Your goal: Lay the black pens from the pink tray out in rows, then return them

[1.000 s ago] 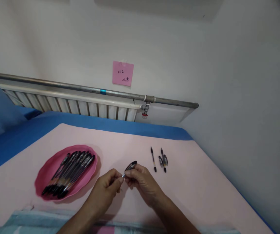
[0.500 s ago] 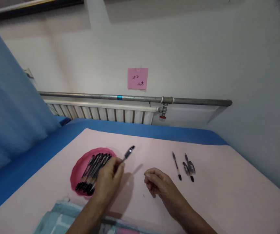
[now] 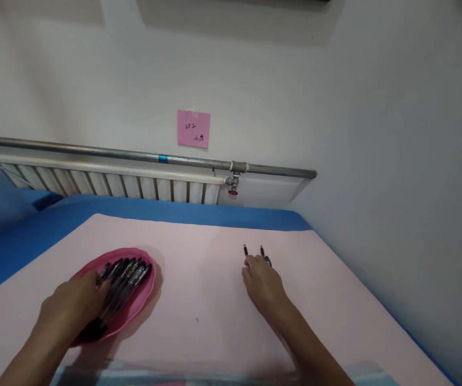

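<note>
A pink scalloped bowl (image 3: 149, 289) stands at the left, holding several black-capped pens (image 3: 124, 284) laid side by side. My left hand (image 3: 72, 305) reaches over the bowl's left side, thumb and fingers closed about a pen (image 3: 104, 271) at the left of the bunch. Its fingertips are partly hidden. My right hand (image 3: 265, 284) bends down over a few pen parts at the right. The tip of one pen (image 3: 246, 249) shows past its fingers, and another pen (image 3: 262, 250) lies beside it. A dark cap (image 3: 268, 261) peeks out behind the knuckles. What those fingers grip is hidden.
A pale pink sheet (image 3: 198, 268) covers the table over a blue surface (image 3: 174, 210). At the back are a white radiator (image 3: 134, 187), a metal pipe (image 3: 198, 162) and a red-handled valve (image 3: 233, 192). Light-blue cloth (image 3: 214, 373) lies along the near edge.
The view has swung right. My left hand has moved from above the sheet, with a pen held up, into the bowl. My right hand has moved forward and right onto the loose pen parts.
</note>
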A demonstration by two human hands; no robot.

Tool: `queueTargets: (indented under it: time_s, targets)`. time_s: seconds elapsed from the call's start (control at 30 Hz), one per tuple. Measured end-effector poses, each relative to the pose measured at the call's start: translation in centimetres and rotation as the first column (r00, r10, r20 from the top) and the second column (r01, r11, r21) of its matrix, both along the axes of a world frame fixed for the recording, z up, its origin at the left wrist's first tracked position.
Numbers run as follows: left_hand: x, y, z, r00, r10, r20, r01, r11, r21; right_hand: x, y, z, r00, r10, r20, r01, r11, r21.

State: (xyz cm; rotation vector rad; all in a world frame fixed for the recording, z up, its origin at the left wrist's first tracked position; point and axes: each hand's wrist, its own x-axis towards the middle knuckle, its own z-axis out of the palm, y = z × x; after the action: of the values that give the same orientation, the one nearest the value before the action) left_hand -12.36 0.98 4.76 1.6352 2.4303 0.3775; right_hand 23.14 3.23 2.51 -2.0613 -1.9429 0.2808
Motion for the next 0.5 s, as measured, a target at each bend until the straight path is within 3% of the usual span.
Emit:
queueTargets:
  time_s: [0.1,0.17,0.23,0.33,0.4,0.5]
  targets:
    - [1.5,-0.3,0.9,0.981,-0.071,-0.180,0.048,0.991,-0.129,0.8,-0.1,-0.1,0.994,-0.003,0.112,0.014,0.995,-0.101]
    - [3.1,-0.6,1.3,0.974,-0.131,-0.184,0.131,0.991,-0.015,0.9,-0.2,-0.3,0.993,0.007,0.117,0.008,0.992,-0.128]
    - [5.1,-1.0,1.1,0.969,-0.225,-0.098,0.237,0.961,0.144,0.6,-0.2,-0.5,0.994,0.006,0.105,0.008,0.991,-0.133]
    - [8.1,-1.6,-0.3,0.915,-0.366,0.168,0.307,0.905,0.295,-0.1,-0.4,-0.3,0.998,0.012,0.057,-0.003,0.988,-0.153]
    - [9.9,-2.0,-1.5,0.802,-0.401,0.444,0.305,0.912,0.272,-1.1,-0.7,-0.1,0.999,0.032,0.005,-0.031,0.985,-0.172]
    - [11.9,-2.4,-2.9,0.527,-0.243,0.814,0.209,0.966,0.152,-3.1,-1.8,0.0,0.973,0.075,-0.218,-0.128,0.962,-0.242]
